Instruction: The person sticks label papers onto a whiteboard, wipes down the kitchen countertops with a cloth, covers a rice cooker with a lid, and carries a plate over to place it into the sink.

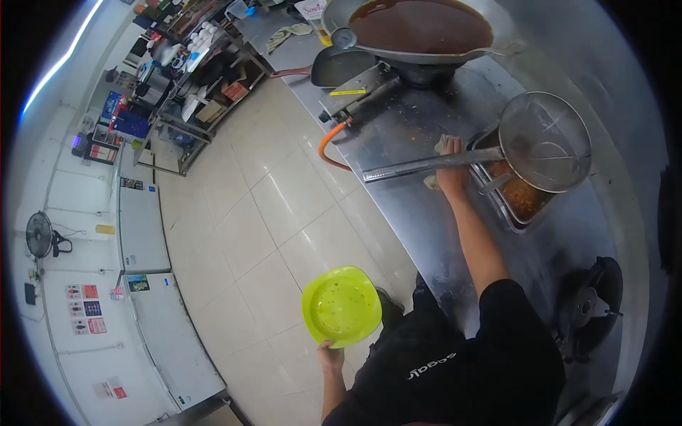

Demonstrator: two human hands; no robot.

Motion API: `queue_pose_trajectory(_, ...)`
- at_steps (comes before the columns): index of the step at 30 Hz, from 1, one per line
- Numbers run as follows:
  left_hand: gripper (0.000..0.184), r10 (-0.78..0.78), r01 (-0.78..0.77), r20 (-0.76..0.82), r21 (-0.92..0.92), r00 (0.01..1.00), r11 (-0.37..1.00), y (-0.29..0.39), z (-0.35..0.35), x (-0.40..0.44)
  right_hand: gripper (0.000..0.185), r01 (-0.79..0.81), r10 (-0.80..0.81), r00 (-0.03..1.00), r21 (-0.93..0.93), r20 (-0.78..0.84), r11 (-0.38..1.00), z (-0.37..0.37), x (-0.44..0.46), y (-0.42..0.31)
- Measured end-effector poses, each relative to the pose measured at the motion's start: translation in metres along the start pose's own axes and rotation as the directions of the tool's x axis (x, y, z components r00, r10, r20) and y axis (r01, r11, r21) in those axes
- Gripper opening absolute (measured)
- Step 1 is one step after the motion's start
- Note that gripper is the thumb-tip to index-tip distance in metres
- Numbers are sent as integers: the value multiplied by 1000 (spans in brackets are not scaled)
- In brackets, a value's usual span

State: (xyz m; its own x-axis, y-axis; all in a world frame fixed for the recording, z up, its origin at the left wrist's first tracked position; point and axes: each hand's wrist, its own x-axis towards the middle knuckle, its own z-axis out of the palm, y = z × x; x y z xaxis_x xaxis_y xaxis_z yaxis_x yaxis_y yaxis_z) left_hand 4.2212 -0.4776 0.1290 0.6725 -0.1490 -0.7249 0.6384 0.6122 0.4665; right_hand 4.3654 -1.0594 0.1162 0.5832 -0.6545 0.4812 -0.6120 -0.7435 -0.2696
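My left hand (331, 355) grips the rim of a lime-green plate (342, 307), which hangs over the floor with small bits of food on its surface. On the steel counter (426, 206), my right hand (452, 167) is closed on a pale cloth (444, 145), partly under the handle of a large wire strainer (545, 142). That strainer rests over a metal tray (524, 226) holding reddish-brown food crumbs (522, 199).
A wok (419, 28) of dark red-brown liquid sits on a burner at the counter's far end, beside a small pan (342, 67) and an orange hose (323, 150). Another burner (588, 307) stands at the right. Freezers (170, 341) line the left wall.
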Motion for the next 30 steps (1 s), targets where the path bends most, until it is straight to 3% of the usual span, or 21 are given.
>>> queue_pose_trajectory(2, 54, -15, 15, -9, 20, 1000, 1000, 6, -2, 9, 39, -16, 15, 999, -18, -32, 1000, 14, 36, -11)
queue_pose_trajectory(5, 48, -16, 16, 5, 58, 1000, 998, 12, -6, 8, 36, 95, -95, 995, 12, -31, 995, 32, 75, -23)
queue_pose_trajectory(8, 51, -14, 12, 20, 119, 1000, 993, 16, -8, 8, 29, 120, -162, 977, 275, 138, 954, 37, 72, -57)
queue_pose_trajectory(10, 49, 10, -16, 43, 121, 999, 992, 25, 3, 8, 20, 299, -409, 900, 474, 147, 828, 18, 59, -86)
queue_pose_trajectory(11, 47, 19, -25, 51, 117, 998, 993, 27, 9, 9, 13, 255, -432, 878, 561, 208, 788, 24, 42, -104)
queue_pose_trajectory(13, 46, 68, -73, 65, 87, 996, 993, 33, 20, 14, 18, 267, -519, 817, 635, 250, 725, 17, 5, -138)
queue_pose_trajectory(14, 45, 97, -103, 73, 72, 993, 992, 39, 25, 18, 21, 136, -491, 799, 693, 346, 708, 10, -9, -155)
queue_pose_trajectory(16, 47, 128, -131, 80, 31, 988, 991, 51, 27, 23, 30, 283, -682, 700, 796, 210, 535, 12, -42, -176)
queue_pose_trajectory(18, 48, 146, -145, 53, -23, 988, 989, 66, 24, 31, 34, -72, -619, 697, 895, 361, 441, 20, -89, -205)
queue_pose_trajectory(20, 50, 229, -227, 65, -32, 971, 973, 79, 32, 36, 33, -150, -592, 729, 925, 343, 350, 5, -113, -228)
queue_pose_trajectory(22, 56, 278, -278, 19, -22, 960, 960, 92, 51, 33, 33, -337, -524, 744, 910, 415, 242, -9, -113, -243)
queue_pose_trajectory(23, 57, 280, -276, 70, -60, 957, 959, 99, 44, 43, 33, -392, -495, 750, 897, 439, 204, -11, -103, -248)
queue_pose_trajectory(25, 50, 303, -294, 79, -116, 950, 949, 112, 34, 65, 35, -508, -414, 751, 851, 514, 135, -11, -87, -251)
queue_pose_trajectory(28, 46, 324, -305, 88, -182, 942, 935, 136, 30, 93, 34, -495, -241, 840, 868, 486, 22, -23, -38, -266)
queue_pose_trajectory(30, 45, 334, -308, 81, -229, 939, 923, 145, 33, 111, 33, -426, -149, 884, 895, 442, 129, -27, 1, -271)
